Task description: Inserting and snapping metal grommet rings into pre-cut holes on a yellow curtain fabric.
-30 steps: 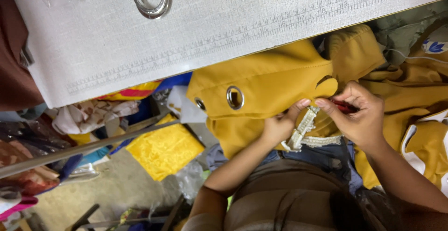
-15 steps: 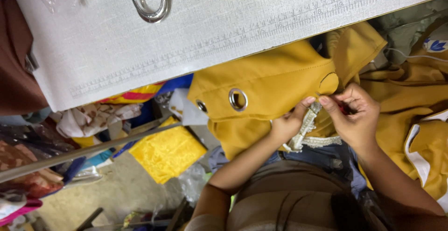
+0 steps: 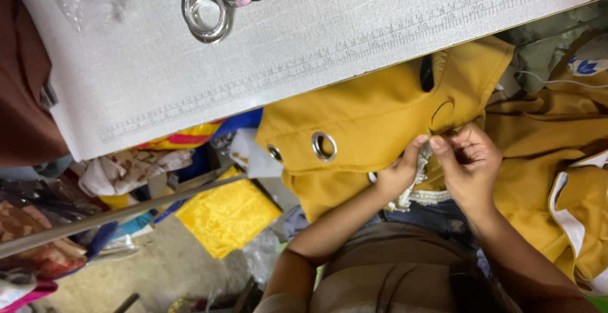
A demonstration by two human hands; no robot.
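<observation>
A mustard-yellow curtain fabric (image 3: 354,107) with metal eyelets (image 3: 323,146) hangs from the table edge down onto my lap. My left hand (image 3: 398,175) grips the fabric's lower fold, beside a strip of white lace tape (image 3: 419,180). My right hand (image 3: 470,162) is right next to it, with thumb and fingers pinching the fabric just below a curved dark mark (image 3: 443,107). The two hands touch at the fingertips. What lies inside my right hand's curled fingers is hidden.
A white table top (image 3: 304,41) with ruler marks along its edge fills the top; several metal eyelet rings (image 3: 206,12) lie at its far side. Under it are a shiny yellow cloth (image 3: 221,218), patterned cloths (image 3: 126,170) and a grey metal bar (image 3: 114,215). More yellow fabric (image 3: 557,174) is piled at the right.
Both hands have drawn closer together on the fabric edge. The small red thing seen in my right hand a second ago no longer shows.
</observation>
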